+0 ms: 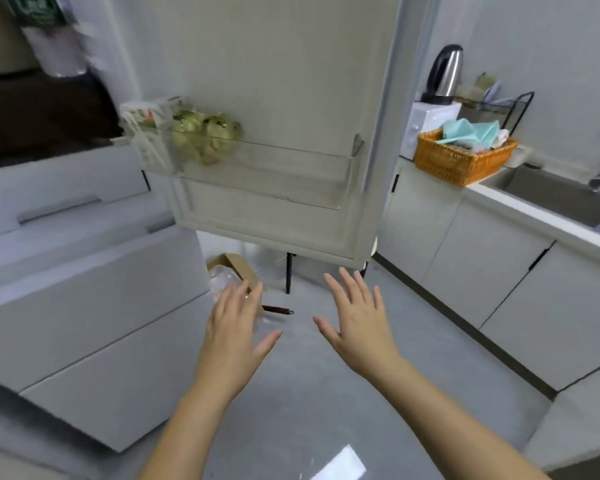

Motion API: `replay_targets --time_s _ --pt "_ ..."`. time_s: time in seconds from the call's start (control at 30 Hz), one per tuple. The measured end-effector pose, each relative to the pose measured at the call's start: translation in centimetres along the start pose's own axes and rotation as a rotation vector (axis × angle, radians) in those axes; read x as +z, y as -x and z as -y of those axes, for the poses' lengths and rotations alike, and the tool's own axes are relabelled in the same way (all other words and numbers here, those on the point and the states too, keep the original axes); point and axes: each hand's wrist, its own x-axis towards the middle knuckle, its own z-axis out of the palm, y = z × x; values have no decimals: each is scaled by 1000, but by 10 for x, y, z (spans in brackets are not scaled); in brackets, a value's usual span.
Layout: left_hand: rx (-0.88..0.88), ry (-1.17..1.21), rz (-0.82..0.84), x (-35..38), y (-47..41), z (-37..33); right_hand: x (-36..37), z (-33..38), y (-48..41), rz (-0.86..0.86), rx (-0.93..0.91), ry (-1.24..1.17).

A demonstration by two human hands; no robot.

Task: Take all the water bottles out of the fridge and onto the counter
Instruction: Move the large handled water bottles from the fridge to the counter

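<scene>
The fridge door (284, 81) stands swung open in front of me. Its clear door shelf (278, 168) holds a white carton (146, 133) and a bag of green produce (205, 136) at the left end. I see no water bottle in this view; the fridge's dark interior (42, 109) at the upper left is blurred. My left hand (234, 327) and my right hand (355, 318) hover over the floor below the door, fingers spread and holding nothing. The white counter (534, 213) runs along the right.
An orange wicker basket (465, 157) with teal cloths, a white box and a steel kettle (444, 71) sit on the counter beside a sink (561, 195). On the floor lie a cardboard box (236, 271) with clear plastic and a dark handle (278, 310). White fridge drawers (84, 289) are at left.
</scene>
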Motion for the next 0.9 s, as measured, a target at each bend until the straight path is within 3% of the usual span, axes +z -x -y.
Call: replay_targets --time_s 0.47,0.9 --pt "-192 -151 -123 -101 -15 151 46 165 -109 47 -278 -72" --pt "-340 -314 -303 -213 -123 284 70 343 -308 -5 -516 -268"
